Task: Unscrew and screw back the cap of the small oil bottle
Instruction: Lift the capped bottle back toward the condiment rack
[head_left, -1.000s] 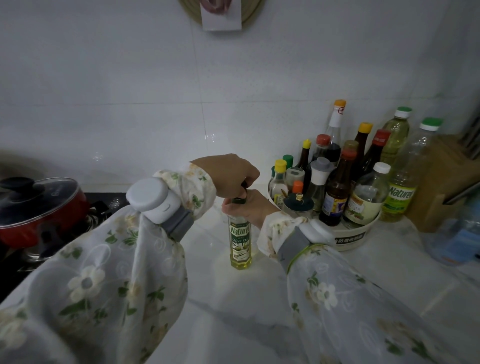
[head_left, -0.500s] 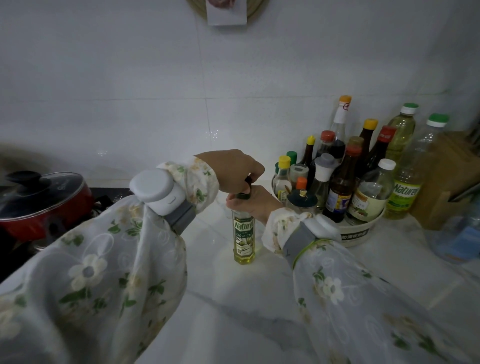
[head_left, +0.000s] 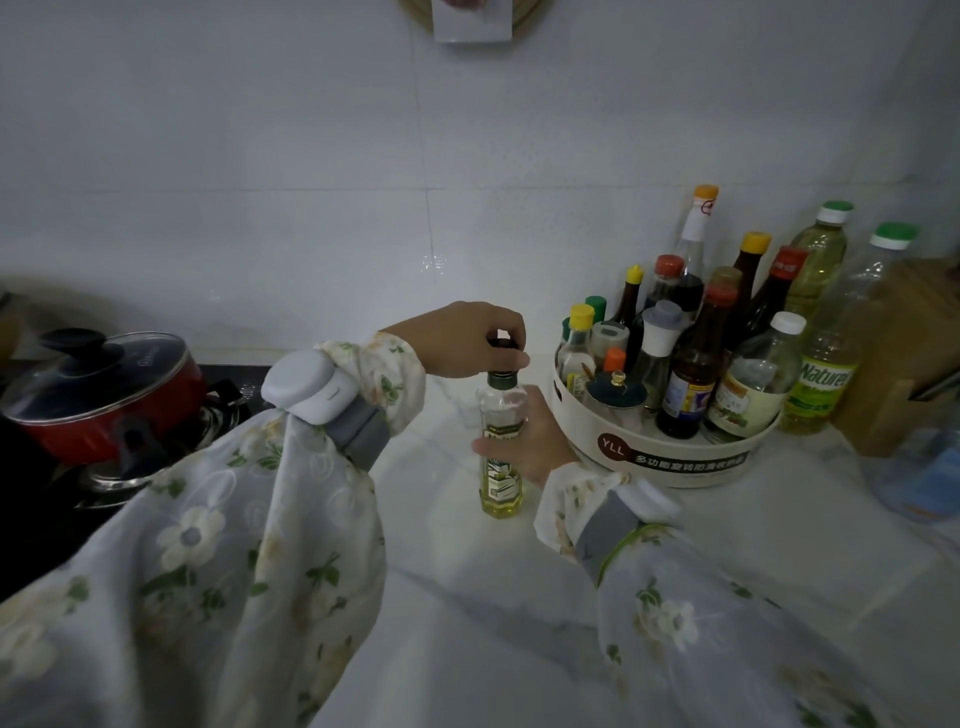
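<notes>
The small oil bottle stands upright on the white counter, half full of yellow oil, with a green label. My right hand wraps around its middle from the right. My left hand is above it, with thumb and fingers pinched on the dark cap. The cap sits just above the bottle's dark green neck; whether it still touches the neck I cannot tell.
A round white turntable tray packed with several sauce bottles stands right of the oil bottle. Two large oil bottles and a wooden block are further right. A red pot with a glass lid sits on the stove at left.
My right hand slid down from the bottle's neck to its middle. My left hand has risen a little with the cap, so the neck now shows.
</notes>
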